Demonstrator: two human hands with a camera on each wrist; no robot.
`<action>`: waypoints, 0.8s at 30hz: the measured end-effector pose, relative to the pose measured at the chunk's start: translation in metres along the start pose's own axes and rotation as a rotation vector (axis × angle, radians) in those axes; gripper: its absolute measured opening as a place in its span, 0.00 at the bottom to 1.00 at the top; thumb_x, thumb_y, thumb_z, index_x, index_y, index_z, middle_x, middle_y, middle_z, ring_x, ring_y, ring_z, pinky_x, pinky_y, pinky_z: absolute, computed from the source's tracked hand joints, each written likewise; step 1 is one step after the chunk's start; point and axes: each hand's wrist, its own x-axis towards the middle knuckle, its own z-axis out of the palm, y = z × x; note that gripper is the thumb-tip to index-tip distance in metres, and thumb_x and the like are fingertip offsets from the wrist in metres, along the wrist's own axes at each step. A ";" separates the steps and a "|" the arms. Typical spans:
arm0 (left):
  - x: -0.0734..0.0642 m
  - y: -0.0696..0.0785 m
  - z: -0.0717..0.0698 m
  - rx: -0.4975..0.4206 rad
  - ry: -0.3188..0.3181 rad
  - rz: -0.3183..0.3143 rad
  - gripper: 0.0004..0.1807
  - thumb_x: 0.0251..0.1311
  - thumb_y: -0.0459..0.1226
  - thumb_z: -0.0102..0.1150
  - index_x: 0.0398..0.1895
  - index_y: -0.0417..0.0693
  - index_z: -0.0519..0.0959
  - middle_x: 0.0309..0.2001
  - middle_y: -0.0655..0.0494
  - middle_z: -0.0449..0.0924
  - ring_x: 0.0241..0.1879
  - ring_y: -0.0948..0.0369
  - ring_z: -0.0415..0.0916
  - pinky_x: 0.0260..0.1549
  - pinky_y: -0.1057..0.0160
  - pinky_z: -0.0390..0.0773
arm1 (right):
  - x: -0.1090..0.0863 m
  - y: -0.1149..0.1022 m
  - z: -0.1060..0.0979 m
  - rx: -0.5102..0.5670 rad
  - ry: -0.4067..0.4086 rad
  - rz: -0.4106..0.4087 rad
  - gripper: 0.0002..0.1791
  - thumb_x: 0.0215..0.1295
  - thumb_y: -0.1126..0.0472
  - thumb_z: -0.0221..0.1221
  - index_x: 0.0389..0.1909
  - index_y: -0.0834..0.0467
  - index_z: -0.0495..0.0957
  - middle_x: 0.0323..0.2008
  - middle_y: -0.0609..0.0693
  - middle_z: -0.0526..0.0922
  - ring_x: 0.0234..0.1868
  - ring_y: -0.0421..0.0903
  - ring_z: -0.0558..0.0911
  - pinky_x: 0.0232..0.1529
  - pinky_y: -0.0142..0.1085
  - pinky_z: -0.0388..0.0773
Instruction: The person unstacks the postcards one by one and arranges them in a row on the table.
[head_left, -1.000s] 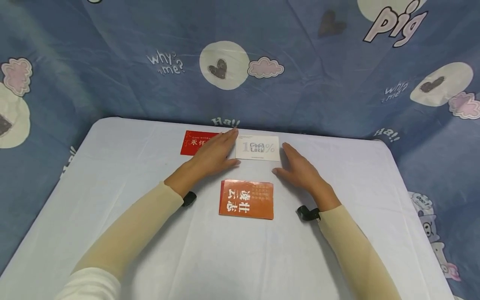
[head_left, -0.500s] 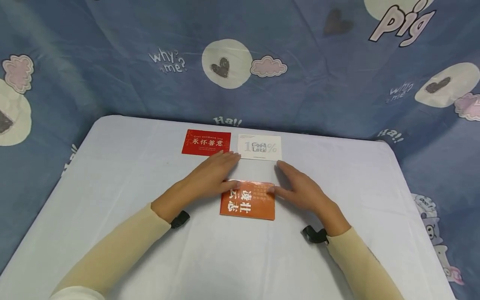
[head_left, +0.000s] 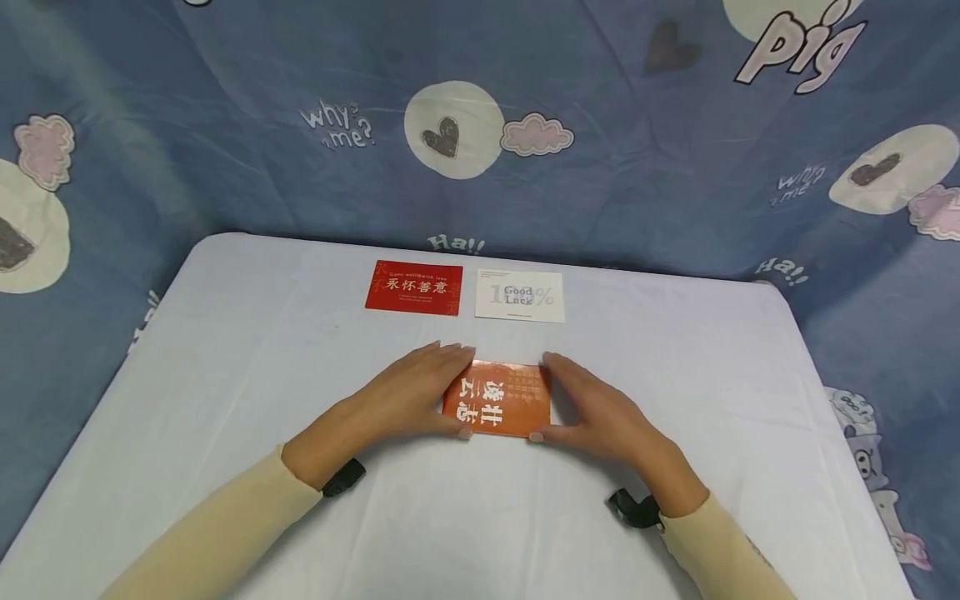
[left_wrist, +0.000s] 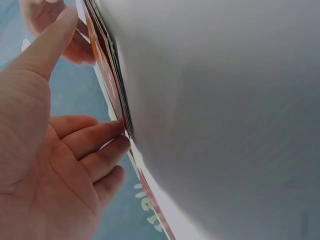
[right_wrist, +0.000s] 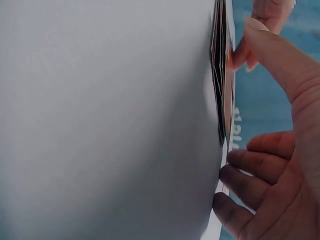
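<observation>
A small stack of cards (head_left: 510, 400), topped by an orange card with white characters, lies flat on the white table. Around its left end is my left hand (head_left: 405, 392), fingers at the far side and thumb by the near edge. At the right end my right hand (head_left: 607, 412) lies in a mirrored way. In the left wrist view, fingertips meet the table by the edge of the layered stack (left_wrist: 107, 70). Several card layers (right_wrist: 220, 60) show in the right wrist view, with the thumb above them. Neither hand visibly pinches the cards.
Farther back lie a red card (head_left: 415, 287) with white characters and, to its right, a white "Good Luck" card (head_left: 520, 296), with a narrow gap between them. Behind the table (head_left: 262, 350) hangs a blue printed cloth (head_left: 300, 192).
Both hands have come back toward the near side, from the two far cards to the ends of the orange-topped stack. The red card is now fully uncovered.
</observation>
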 end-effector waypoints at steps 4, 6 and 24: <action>-0.007 0.000 0.004 0.006 -0.005 -0.005 0.60 0.46 0.56 0.83 0.78 0.39 0.64 0.75 0.47 0.68 0.75 0.50 0.63 0.78 0.51 0.55 | -0.004 -0.004 0.003 -0.019 -0.009 0.000 0.63 0.53 0.35 0.77 0.81 0.61 0.58 0.79 0.57 0.63 0.77 0.56 0.65 0.73 0.52 0.67; -0.009 0.001 0.006 0.011 0.002 0.001 0.59 0.46 0.55 0.83 0.78 0.39 0.64 0.75 0.47 0.68 0.75 0.50 0.63 0.77 0.50 0.55 | -0.005 -0.005 0.004 -0.030 -0.010 -0.001 0.63 0.53 0.36 0.77 0.82 0.61 0.57 0.79 0.57 0.62 0.78 0.56 0.64 0.73 0.52 0.67; -0.018 0.002 0.007 -0.044 0.060 0.004 0.55 0.48 0.50 0.84 0.77 0.39 0.65 0.73 0.48 0.71 0.73 0.50 0.66 0.74 0.50 0.63 | -0.006 -0.006 0.010 -0.075 0.035 -0.029 0.57 0.54 0.43 0.79 0.78 0.62 0.63 0.77 0.60 0.66 0.76 0.57 0.68 0.70 0.54 0.70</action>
